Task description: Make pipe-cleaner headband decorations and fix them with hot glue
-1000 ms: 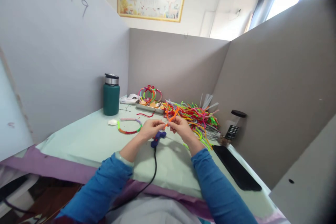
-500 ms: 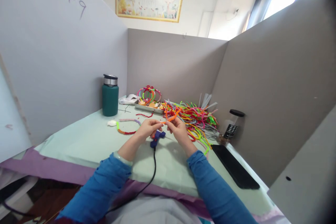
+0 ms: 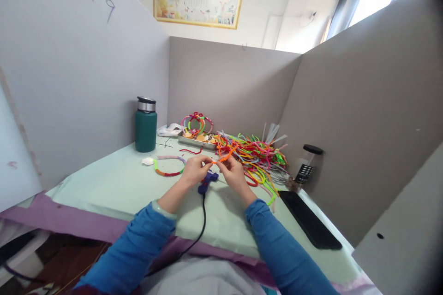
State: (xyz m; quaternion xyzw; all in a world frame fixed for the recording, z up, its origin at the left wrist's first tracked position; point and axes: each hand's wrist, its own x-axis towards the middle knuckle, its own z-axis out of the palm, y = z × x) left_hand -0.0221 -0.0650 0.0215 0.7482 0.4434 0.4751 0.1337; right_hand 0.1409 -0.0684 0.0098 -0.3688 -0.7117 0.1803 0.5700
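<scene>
Between my two hands runs an orange fuzzy stem (image 3: 228,154), its free part sticking up past the right fingers. My left hand (image 3: 196,169) pinches one end of it, and my right hand (image 3: 231,171) pinches it close beside. Just under the fingers lies a blue glue gun (image 3: 206,183) with a black cord, its upper part partly hidden by my left hand. Left of my hands, a multicoloured ring of fuzzy stem (image 3: 166,174) rests on the cloth.
A big heap of coloured stems (image 3: 259,152) lies behind my right hand. Further back is a metal tray (image 3: 197,143) with small pieces and rings. A green bottle (image 3: 145,129) stands left; a black flat object (image 3: 309,221) and a clear jar (image 3: 306,166) are right.
My hands have shifted slightly, with the fingertips now closer together on the orange stem. Less of the stem shows between them.
</scene>
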